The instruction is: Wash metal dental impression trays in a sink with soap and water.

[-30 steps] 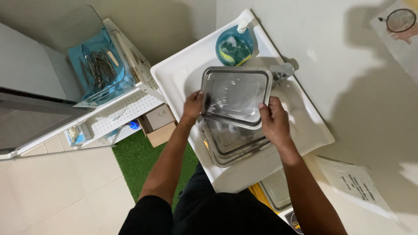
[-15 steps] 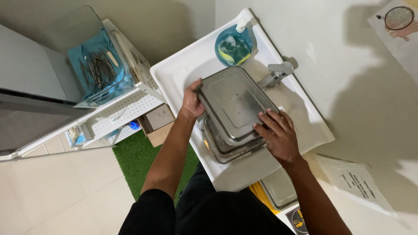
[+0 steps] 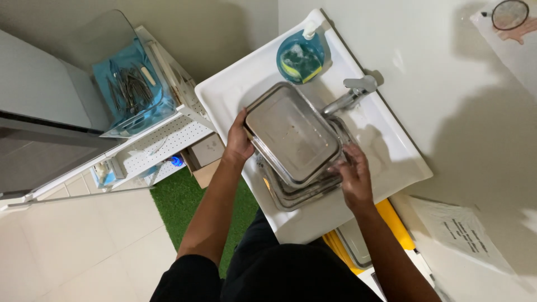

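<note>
A: Status on the hands?

B: Both on the steel tray lid (image 3: 293, 134), centre of frame, over the white sink (image 3: 224, 95). Left hand (image 3: 238, 142) grips its left edge, fingers wrapped round the rim. Right hand (image 3: 352, 173) is at the lower right corner, fingertips curled on the rim there. So both grips closed on the lid.

A: What's under it?

B: A steel tray (image 3: 296, 193) sits in the basin, stacked directly below the lid. The lid is tilted and turned off-square against it, not seated.

A: Obstructions?

B: Faucet (image 3: 349, 95) just beside the lid's upper right corner, spout pointing toward it; can't tell if they touch. Round blue bowl (image 3: 302, 59) with a yellow-green sponge and a pump dispenser at the sink's top edge, near but apart from the lid.

A: Surroundings?

B: Upper left: clear bin lined in blue (image 3: 131, 89) holding metal instruments, on a white perforated rack (image 3: 162, 145). Green mat (image 3: 179, 196) on the floor below. Right of the sink the white counter (image 3: 447, 112); paper sheet (image 3: 464, 232) lower right. Yellow item (image 3: 394, 221) below the sink edge, partly hidden by the right forearm.
</note>
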